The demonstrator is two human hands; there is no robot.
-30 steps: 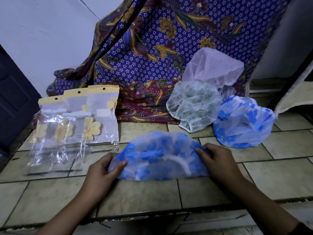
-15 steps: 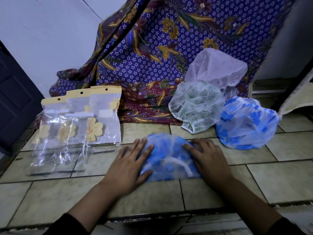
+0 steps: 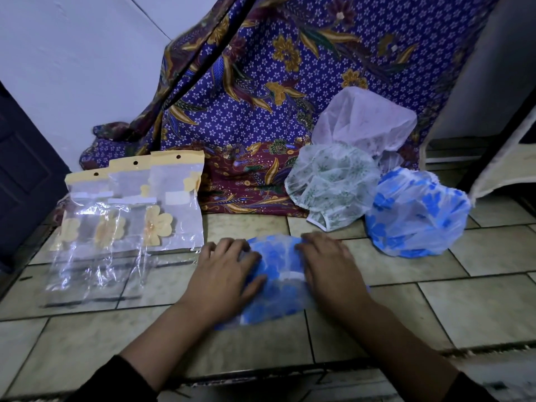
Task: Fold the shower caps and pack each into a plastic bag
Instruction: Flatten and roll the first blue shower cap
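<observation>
On the near tiles [image 3: 478, 300], your left hand [image 3: 223, 274] and right hand [image 3: 327, 268] press flat on the folded blue shower cap [image 3: 278, 285], whose springy plastic may unfold if you lift off too soon

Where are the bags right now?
In the head view, on the left side, three bags lie overlapping on the tiled floor. They are just left of the left hand, in front of the cloth.

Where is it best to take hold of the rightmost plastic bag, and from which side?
I would pinch the rightmost plastic bag at its near right corner, coming from the right. That corner lies free on the tiled floor, while its left edge overlaps the other bags.
</observation>
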